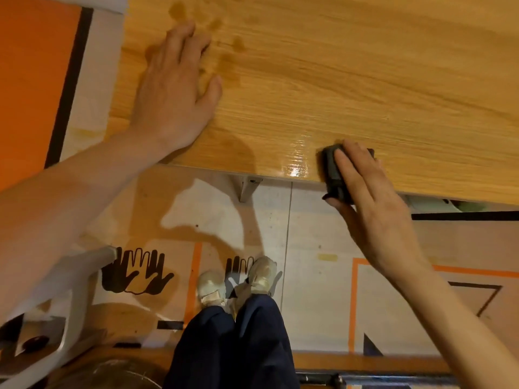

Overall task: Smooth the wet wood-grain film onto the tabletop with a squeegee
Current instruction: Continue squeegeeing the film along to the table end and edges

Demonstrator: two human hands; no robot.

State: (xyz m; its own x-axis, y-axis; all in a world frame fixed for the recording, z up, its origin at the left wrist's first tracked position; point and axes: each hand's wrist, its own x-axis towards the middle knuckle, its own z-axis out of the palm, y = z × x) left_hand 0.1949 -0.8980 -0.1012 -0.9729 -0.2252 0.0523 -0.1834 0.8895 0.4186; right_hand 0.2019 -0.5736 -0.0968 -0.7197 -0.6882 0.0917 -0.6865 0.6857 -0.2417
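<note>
Down from your head camera, your left hand (pixel 175 88) lay flat and spread, palm pressed on the wood-grain film (pixel 323 80) near the tabletop's left end, beside a few dark wet blotches (pixel 224 40). Your right hand (pixel 368 192) gripped the dark squeegee (pixel 332 169), fingers draped over it, at the near edge of the tabletop, where the film shone wet just to its left. Below, your pale shoes (pixel 238 282) stood on printed floor covering (pixel 309 248).

Pale floor covering (pixel 314 248) printed with black handprints (pixel 134 273), orange lines, under warm light.
</note>
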